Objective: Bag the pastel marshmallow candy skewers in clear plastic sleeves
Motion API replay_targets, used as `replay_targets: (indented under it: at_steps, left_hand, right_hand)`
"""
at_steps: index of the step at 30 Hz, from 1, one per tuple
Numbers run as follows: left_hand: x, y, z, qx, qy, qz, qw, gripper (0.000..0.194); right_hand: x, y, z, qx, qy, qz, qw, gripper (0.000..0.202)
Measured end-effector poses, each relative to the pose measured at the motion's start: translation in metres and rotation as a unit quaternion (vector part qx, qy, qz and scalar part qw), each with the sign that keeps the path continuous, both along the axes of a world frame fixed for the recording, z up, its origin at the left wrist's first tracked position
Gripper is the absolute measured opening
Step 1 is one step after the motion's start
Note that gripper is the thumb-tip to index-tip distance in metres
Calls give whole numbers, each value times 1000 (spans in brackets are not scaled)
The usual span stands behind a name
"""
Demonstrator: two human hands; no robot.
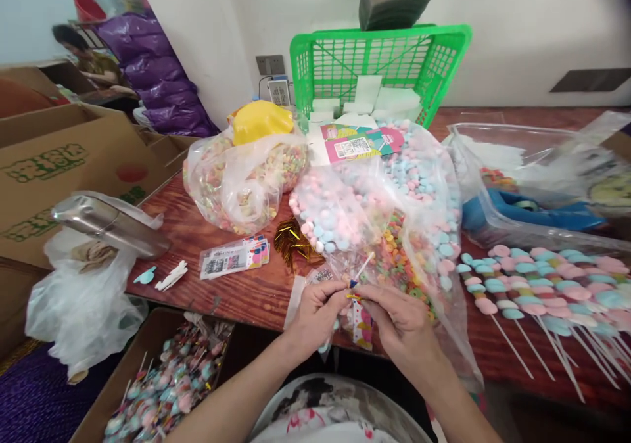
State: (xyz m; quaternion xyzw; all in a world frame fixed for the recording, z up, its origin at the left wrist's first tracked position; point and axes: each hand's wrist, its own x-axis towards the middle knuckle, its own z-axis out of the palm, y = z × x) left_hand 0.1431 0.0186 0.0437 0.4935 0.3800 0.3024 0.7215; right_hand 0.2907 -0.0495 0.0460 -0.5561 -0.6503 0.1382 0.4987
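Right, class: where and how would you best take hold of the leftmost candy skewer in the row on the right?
I'd pinch the bare stick, coming from the table's near side. The stick juts that way, slim and straight, while the candies bunch at the far end, close beside the other skewers.

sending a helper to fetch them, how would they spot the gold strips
Start at the green basket at the back of the table. Come forward to the bag of pink and blue candies; the gold strips lie at its left edge, beside printed packets. Their metallic shine sets them apart from both.
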Motion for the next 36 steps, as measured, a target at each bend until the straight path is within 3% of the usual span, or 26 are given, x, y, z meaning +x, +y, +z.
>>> replay_targets:
  at_steps: [3, 6, 9, 11, 13, 14, 16, 19, 21, 26, 29, 32, 36]
  left_hand:
    - [1, -4, 6, -117, -14, -8, 993, 31]
    - [3, -8, 11, -116, -9, -56, 992, 33]
    - [5, -13, 14, 16, 39, -105, 994, 33]
    - [6, -15, 13, 151, 70, -104, 981, 31]
    - [6, -17, 12, 239, 86, -100, 962, 30]
    - [6, -18, 12, 241, 85, -104, 961, 31]
    - [4, -19, 11, 166, 69, -114, 977, 35]
    - [2, -21, 13, 28, 43, -105, 993, 35]
    - [1, -22, 15, 4, 34, -95, 995, 36]
    - [3, -22, 15, -9, 31, -89, 996, 37]
    - [3, -20, 10, 12, 48, -46, 998, 34]
    - [5, -17, 3, 81, 66, -37, 994, 34]
    - [11, -17, -2, 127, 58, -53, 989, 27]
  right_hand:
    - [5, -8, -6, -8, 44, -61, 997, 19]
    - [4, -13, -7, -9, 47, -86, 995, 20]
    - [0, -18, -8, -12, 31, -85, 996, 23]
    - [-2, -21, -9, -26, 43, -89, 995, 21]
    - [-1, -24, -12, -59, 82, -78, 992, 13]
    - [0, -26, -14, -80, 107, -67, 989, 9]
    - [4, -28, -16, -128, 158, -41, 978, 4]
    - [10, -32, -18, -186, 207, -18, 960, 9]
    - [13, -34, -18, -204, 220, -2, 954, 13]
    - [19, -40, -23, -179, 259, 32, 949, 17]
    - [27, -45, -25, -131, 260, -6, 957, 10]
    - [27, -46, -19, -61, 206, -51, 975, 13]
    - [9, -35, -6, -32, 107, -30, 993, 28]
